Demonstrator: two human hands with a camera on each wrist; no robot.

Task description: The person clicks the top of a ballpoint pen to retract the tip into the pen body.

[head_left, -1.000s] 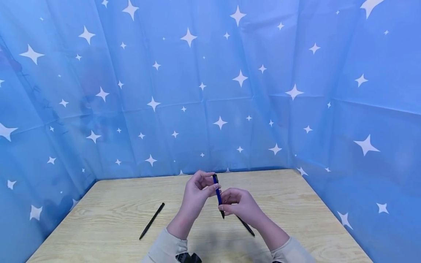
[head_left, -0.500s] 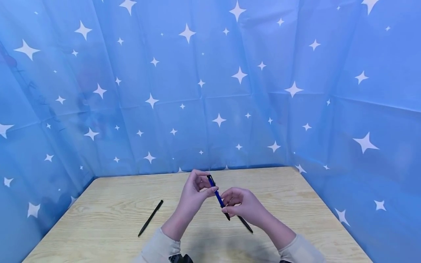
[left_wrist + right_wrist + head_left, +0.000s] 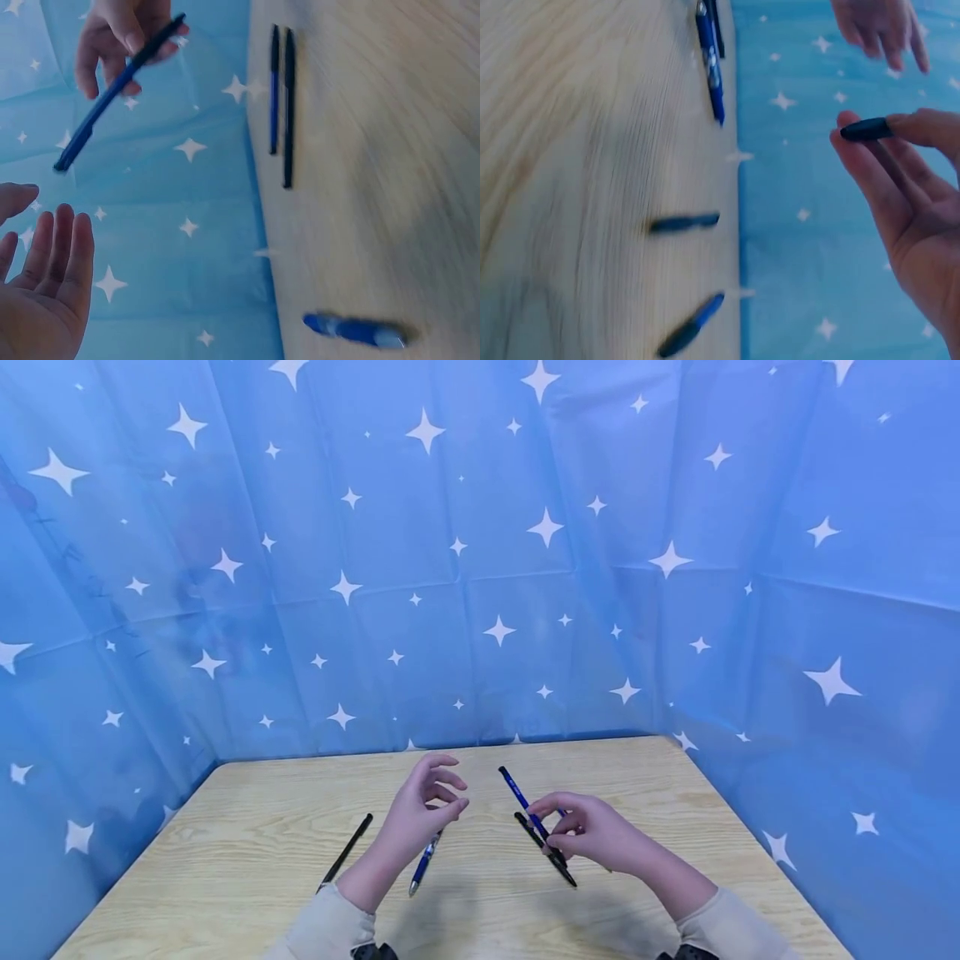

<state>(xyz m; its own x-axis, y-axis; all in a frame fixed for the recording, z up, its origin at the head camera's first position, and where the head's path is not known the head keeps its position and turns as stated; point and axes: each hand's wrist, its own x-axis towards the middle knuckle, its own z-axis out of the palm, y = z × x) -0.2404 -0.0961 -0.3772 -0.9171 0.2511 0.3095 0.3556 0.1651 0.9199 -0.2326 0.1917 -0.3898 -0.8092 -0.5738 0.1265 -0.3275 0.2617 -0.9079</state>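
Between right thumb and fingertips, my right hand point(image 3: 596, 833) pinches a blue pen point(image 3: 513, 787) near its black grip end. The pen slants up to the left, raised above the table, and its free end points toward my left hand point(image 3: 422, 806). That hand is empty, with fingers relaxed and slightly bent, as the left wrist view also shows. Below the held pen lies a black pen point(image 3: 528, 828). Beside it, mostly hidden by my right hand in the head view, is another blue pen point(image 3: 274, 90). A blue pen with a silver tip point(image 3: 422, 870) lies beside my left wrist.
Another black pen point(image 3: 348, 847) lies slanted on the left, its lower end behind my left forearm. The light wooden table point(image 3: 262, 810) ends at a blue curtain point(image 3: 435, 635) with white stars, which runs along the back and both sides.
My left hand has let go of the blue pen and moved left. My right hand has moved slightly right, still pinching it. The silver-tipped pen and the other blue pen have come into view.
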